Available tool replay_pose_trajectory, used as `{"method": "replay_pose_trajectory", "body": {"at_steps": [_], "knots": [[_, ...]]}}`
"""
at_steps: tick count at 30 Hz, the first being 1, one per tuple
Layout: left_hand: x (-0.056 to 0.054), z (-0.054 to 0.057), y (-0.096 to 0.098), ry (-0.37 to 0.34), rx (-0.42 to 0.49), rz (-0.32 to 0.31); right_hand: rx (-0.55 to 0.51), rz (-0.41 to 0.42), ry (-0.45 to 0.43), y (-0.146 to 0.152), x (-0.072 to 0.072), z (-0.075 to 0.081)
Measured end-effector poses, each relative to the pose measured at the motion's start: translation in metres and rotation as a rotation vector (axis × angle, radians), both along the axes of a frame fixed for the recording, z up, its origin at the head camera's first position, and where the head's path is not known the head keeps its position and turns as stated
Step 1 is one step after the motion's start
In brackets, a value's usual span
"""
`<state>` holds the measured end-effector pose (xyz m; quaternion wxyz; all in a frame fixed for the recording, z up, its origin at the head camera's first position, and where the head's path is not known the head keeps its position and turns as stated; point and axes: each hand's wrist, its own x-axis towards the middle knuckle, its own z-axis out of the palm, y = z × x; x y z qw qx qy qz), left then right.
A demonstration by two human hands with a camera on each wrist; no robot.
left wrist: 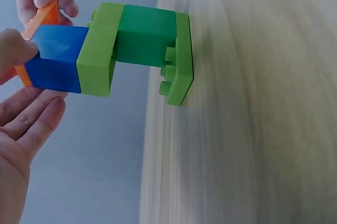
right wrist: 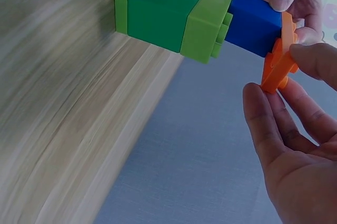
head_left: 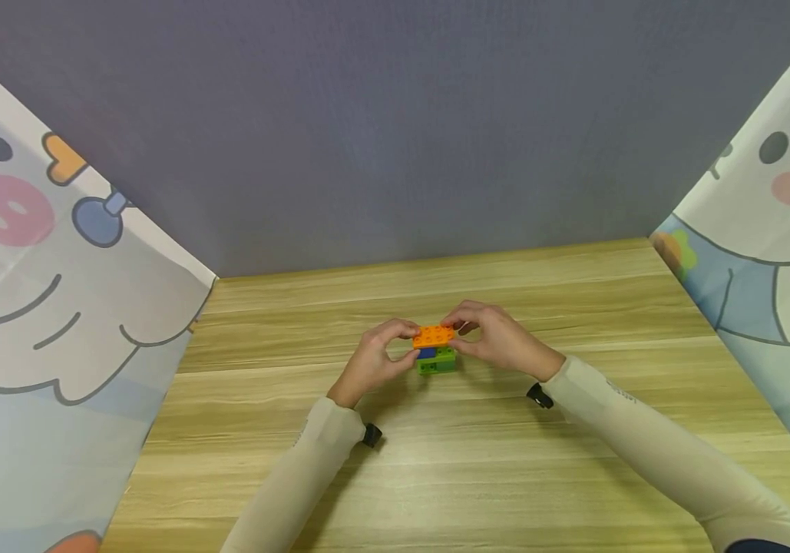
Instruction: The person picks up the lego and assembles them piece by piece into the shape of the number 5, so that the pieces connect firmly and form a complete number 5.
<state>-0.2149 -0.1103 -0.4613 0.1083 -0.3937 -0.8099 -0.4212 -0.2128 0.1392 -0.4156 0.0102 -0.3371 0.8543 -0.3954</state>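
Note:
A tower of toy building blocks stands on the table. From the bottom up it has a thin light green brick (left wrist: pixel 184 58), a dark green brick (left wrist: pixel 147 34), a thicker light green brick (left wrist: pixel 97 56) and a blue brick (left wrist: pixel 59 61). On top lies a flat orange brick (head_left: pixel 434 336), which overhangs the blue one on the right side. My left hand (head_left: pixel 375 355) pinches the orange brick's left end, its thumb close to the blue brick. At the other end, my right hand (head_left: pixel 494 336) holds the overhanging part between thumb and fingers.
The wooden table (head_left: pixel 284 430) ends at a grey panel (head_left: pixel 395 138) at the back. Cartoon-printed panels rise on the left (head_left: pixel 56 292) and right (head_left: pixel 781 246). Black wrist straps (head_left: pixel 540 396) show at both sleeves.

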Motion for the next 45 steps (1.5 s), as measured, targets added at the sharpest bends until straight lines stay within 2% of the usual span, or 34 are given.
{"method": "replay_pose_trajectory", "body": {"at_steps": [6, 11, 17, 18, 25, 28, 30, 33, 36, 39, 42, 45], "knots": [[0.001, 0.003, 0.001, -0.021, -0.004, 0.031, -0.005, -0.019, 0.014, 0.002, 0.0, 0.0], [0.0, 0.01, -0.001, -0.074, 0.065, 0.053, -0.037, -0.025, 0.034, 0.004, 0.001, 0.002], [0.002, 0.019, -0.007, -0.101, 0.125, 0.124, -0.071, -0.013, 0.083, 0.006, 0.003, 0.004], [0.003, 0.022, -0.007, -0.101, 0.137, 0.132, -0.08, -0.007, 0.1, 0.006, 0.004, 0.004], [0.017, 0.062, -0.001, -0.12, 0.213, 0.16, -0.1, 0.093, 0.199, 0.002, 0.012, -0.005], [0.018, 0.068, -0.001, -0.138, 0.245, 0.176, -0.062, 0.128, 0.201, -0.001, 0.017, -0.009], [0.016, 0.068, -0.001, -0.145, 0.264, 0.185, -0.038, 0.139, 0.198, -0.002, 0.02, -0.012], [0.009, 0.059, -0.001, -0.155, 0.285, 0.199, -0.046, 0.141, 0.185, -0.003, 0.022, -0.013], [0.001, 0.048, -0.001, -0.171, 0.275, 0.208, -0.073, 0.14, 0.184, -0.002, 0.023, -0.012], [0.0, 0.045, -0.001, -0.191, 0.258, 0.2, -0.083, 0.147, 0.186, 0.0, 0.021, -0.01], [-0.001, 0.044, -0.002, -0.209, 0.185, 0.179, -0.086, 0.15, 0.172, 0.003, 0.02, -0.01], [-0.001, 0.044, -0.003, -0.24, 0.036, 0.133, -0.069, 0.129, 0.162, 0.007, 0.021, -0.011]]}}
